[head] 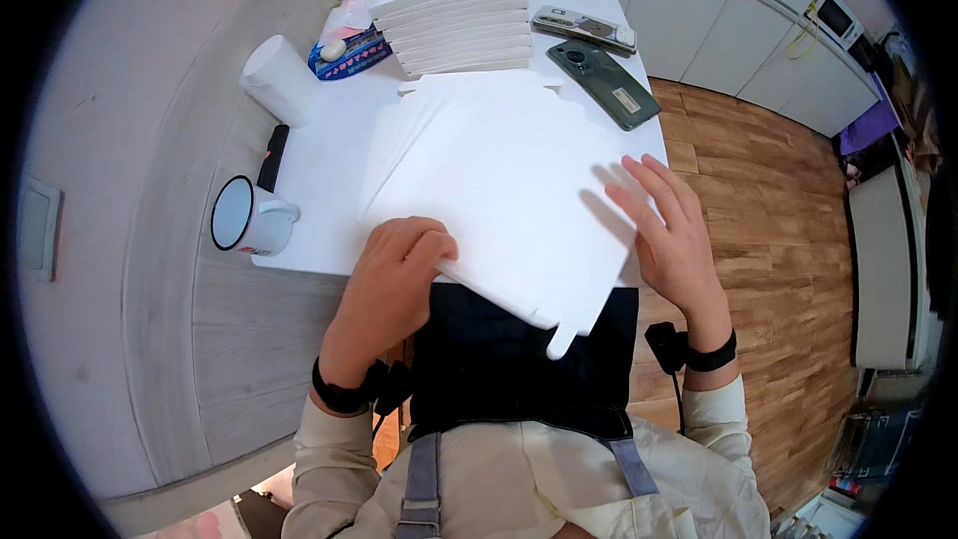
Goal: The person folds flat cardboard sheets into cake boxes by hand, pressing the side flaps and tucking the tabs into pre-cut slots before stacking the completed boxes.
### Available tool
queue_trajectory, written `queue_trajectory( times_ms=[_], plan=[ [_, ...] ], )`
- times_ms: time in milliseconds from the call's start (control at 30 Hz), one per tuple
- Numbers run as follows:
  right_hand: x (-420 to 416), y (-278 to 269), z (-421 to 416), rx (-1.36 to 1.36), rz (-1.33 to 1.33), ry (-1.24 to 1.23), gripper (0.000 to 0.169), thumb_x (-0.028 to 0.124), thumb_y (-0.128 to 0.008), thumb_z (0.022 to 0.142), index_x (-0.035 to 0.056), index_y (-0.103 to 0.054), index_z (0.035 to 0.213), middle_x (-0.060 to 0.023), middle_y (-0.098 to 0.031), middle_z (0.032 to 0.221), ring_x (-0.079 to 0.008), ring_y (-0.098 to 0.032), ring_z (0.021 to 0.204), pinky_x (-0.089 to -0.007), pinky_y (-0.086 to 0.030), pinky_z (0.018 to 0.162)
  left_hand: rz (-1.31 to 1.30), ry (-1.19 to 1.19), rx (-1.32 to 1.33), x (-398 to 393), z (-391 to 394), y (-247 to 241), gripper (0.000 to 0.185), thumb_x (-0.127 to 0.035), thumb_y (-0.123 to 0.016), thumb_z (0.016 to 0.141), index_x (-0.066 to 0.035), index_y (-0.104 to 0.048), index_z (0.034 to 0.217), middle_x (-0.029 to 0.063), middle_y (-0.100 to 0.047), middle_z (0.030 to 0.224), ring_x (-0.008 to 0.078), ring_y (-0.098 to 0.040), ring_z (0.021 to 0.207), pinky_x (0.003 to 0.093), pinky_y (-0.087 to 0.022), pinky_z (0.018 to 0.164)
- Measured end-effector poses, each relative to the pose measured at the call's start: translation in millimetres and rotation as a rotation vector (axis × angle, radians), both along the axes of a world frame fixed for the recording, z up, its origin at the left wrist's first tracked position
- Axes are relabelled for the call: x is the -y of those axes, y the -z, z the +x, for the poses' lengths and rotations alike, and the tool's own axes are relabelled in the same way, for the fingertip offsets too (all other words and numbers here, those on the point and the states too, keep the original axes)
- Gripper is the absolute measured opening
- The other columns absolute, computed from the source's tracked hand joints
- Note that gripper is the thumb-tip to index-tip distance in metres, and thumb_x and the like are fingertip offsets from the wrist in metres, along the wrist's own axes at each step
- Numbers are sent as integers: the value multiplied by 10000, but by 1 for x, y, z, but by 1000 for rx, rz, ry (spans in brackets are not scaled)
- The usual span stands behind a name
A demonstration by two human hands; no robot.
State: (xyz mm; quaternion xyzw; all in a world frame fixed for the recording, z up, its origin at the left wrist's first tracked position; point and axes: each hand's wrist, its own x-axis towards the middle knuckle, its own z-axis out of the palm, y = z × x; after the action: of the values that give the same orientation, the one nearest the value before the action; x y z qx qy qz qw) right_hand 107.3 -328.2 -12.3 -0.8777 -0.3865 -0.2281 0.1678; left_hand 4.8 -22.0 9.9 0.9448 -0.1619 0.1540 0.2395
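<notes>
A flat white cardboard sheet (509, 187) with cut tabs lies tilted across the table, its near corner and a narrow tab jutting past the front edge above my lap. More white sheets (397, 135) show fanned out beneath its left side. My left hand (408, 262) pinches the sheet's near left edge between thumb and curled fingers; the fingertips underneath are hidden. Over the sheet's right edge hovers my right hand (666, 228), fingers spread and holding nothing, casting a shadow on the white surface. Behind the sheets rises a stack of shallow white cardboard trays (460, 22).
On the white table (322, 165), an enamel mug (258, 217), a black object (273, 157), a white paper roll (281, 82) and a blue packet (352, 56) line the left side by the wall. Two phones, one green (606, 82) and one in a patterned case (584, 26), lie back right.
</notes>
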Motion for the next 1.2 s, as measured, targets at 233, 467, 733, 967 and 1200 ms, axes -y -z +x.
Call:
queue_trajectory(
  times_ms=[233,467,733,967,1200],
  plan=[
    [-25,8,-4,147,-18,-190,373,64,-680,808,133,-696,1174,-52,-665,1264,-263,-614,1179,-393,-488,950,34,-71,390,-36,17,14,222,134,-601,753,-50,-581,876,54,-656,877,281,-674,894,473,-525,985],
    [-50,18,-13,164,77,-404,367,70,-686,801,68,-683,1169,-65,-669,1052,-225,-635,961,-323,-524,820,-33,-46,341,-74,25,27,204,122,-621,783,-50,-577,884,92,-662,947,294,-677,1034,472,-520,998],
    [-88,12,-12,18,9,-313,176,147,-637,808,68,-608,962,-57,-567,949,-230,-550,913,-343,-419,798,210,-138,199,-47,-1,2,364,57,-629,777,-84,-623,1112,105,-620,1242,322,-573,1224,434,-468,1029],
    [-114,13,-21,-120,-70,-301,130,201,-628,846,90,-559,855,-61,-544,877,-224,-563,863,-347,-414,749,72,17,135,-1,-27,11,293,-38,-653,835,-81,-659,1125,116,-626,1217,307,-599,1114,414,-473,966],
    [-131,18,-19,-220,-112,-262,216,253,-612,910,60,-604,814,-74,-596,801,-249,-597,742,-359,-429,743,-75,-199,-18,-15,-21,47,337,-121,-696,861,-43,-637,1183,125,-623,1144,326,-565,1078,414,-456,944]
  ],
)
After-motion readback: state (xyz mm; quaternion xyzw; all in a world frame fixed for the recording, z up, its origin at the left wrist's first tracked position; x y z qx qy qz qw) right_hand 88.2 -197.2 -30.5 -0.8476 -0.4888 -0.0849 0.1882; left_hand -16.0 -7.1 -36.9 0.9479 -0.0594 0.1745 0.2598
